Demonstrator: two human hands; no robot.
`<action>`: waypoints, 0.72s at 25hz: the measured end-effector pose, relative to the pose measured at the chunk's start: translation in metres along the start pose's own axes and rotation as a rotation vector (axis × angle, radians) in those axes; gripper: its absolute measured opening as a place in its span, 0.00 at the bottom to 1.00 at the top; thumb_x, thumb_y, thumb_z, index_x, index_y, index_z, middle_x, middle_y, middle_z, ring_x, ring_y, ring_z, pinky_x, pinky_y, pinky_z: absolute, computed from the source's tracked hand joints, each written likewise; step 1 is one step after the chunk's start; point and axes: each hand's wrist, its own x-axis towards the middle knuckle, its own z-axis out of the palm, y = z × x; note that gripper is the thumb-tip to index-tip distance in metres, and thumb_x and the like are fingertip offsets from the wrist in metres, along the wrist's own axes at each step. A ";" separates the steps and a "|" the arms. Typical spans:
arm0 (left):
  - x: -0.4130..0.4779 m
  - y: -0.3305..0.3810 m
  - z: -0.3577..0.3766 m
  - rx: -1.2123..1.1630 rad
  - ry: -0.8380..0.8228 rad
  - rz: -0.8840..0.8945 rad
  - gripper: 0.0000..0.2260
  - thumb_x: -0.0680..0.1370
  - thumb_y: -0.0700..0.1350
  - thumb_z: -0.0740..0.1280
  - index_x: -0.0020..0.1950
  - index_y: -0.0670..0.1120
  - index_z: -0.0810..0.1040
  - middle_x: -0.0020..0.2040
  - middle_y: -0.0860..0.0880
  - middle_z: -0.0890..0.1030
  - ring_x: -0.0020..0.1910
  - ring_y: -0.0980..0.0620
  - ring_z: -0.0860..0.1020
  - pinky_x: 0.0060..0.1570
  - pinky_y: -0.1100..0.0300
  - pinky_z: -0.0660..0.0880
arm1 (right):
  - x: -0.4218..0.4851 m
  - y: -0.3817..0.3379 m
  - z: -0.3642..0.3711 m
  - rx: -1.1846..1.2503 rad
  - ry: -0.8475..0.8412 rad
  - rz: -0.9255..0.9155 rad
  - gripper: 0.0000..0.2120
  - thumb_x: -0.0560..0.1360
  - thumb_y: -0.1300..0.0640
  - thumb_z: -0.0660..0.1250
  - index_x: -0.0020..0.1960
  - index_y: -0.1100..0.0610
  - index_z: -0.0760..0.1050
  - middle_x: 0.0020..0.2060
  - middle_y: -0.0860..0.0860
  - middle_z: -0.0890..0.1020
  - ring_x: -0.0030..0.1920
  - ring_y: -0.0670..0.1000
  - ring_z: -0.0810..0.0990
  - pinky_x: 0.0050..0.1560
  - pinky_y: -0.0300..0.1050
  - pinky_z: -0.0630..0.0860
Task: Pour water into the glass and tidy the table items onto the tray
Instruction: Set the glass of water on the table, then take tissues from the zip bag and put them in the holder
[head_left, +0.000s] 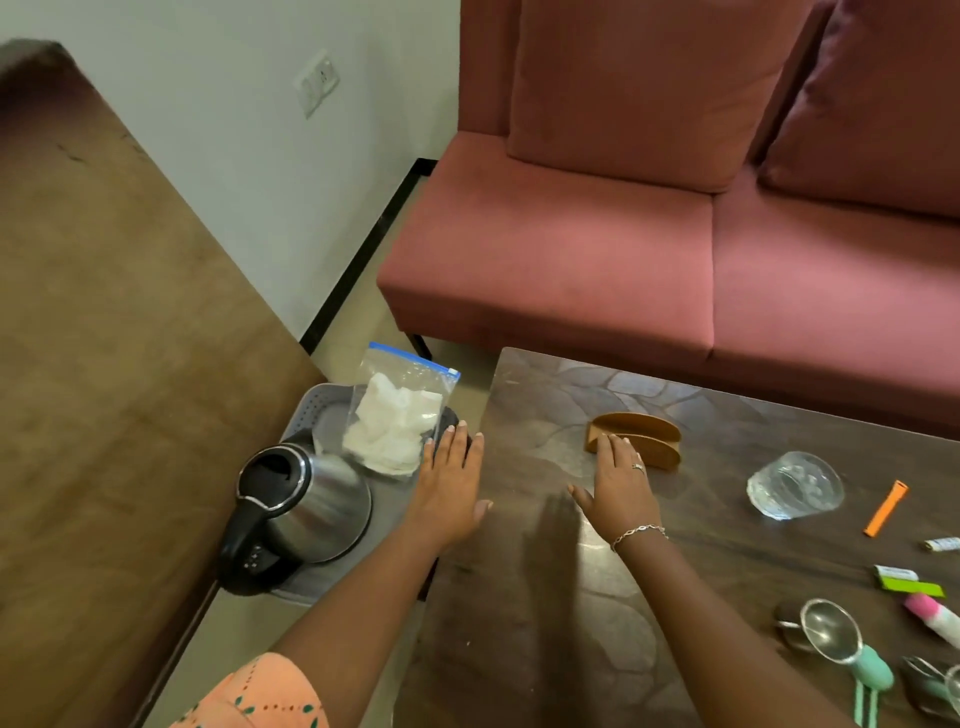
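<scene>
A grey tray (317, 410) sits left of the dark table (545, 597), below its level. On the tray stand a steel electric kettle (306, 504) with a black handle and a clear zip bag of white tissues (397, 415). My left hand (452, 483) hovers flat with straight fingers at the tray's right edge, beside the bag, holding nothing. My right hand (621, 480) is flat over the table, its fingertips at a brown wooden napkin holder (636, 439). A glass (795, 483) stands on the table to the right.
At the table's right lie an orange marker (885, 509), a small tube (943, 544), a green-and-white item (909, 579), a pink-and-white bottle (935, 618) and a metal strainer with a teal handle (841, 644). A pink sofa (675, 234) stands behind; a brown surface (104, 312) at left.
</scene>
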 end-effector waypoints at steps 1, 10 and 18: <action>-0.001 -0.011 0.000 -0.017 -0.004 -0.017 0.36 0.78 0.54 0.61 0.76 0.43 0.42 0.77 0.42 0.42 0.76 0.44 0.41 0.73 0.48 0.41 | 0.004 -0.011 0.003 0.035 -0.022 -0.010 0.37 0.75 0.47 0.62 0.74 0.61 0.48 0.74 0.58 0.55 0.74 0.57 0.52 0.74 0.50 0.51; 0.000 -0.098 0.013 -0.172 -0.020 -0.179 0.37 0.77 0.54 0.61 0.76 0.44 0.42 0.77 0.42 0.41 0.76 0.45 0.41 0.74 0.49 0.42 | 0.079 -0.121 0.048 0.797 -0.334 0.109 0.34 0.71 0.56 0.70 0.71 0.63 0.59 0.69 0.60 0.66 0.68 0.58 0.66 0.66 0.50 0.65; 0.009 -0.128 0.031 -0.324 -0.001 -0.192 0.35 0.78 0.52 0.62 0.76 0.45 0.43 0.77 0.44 0.42 0.76 0.46 0.41 0.74 0.52 0.43 | 0.144 -0.169 0.079 1.519 -0.495 0.595 0.24 0.73 0.60 0.67 0.66 0.64 0.65 0.70 0.57 0.64 0.72 0.56 0.59 0.73 0.50 0.56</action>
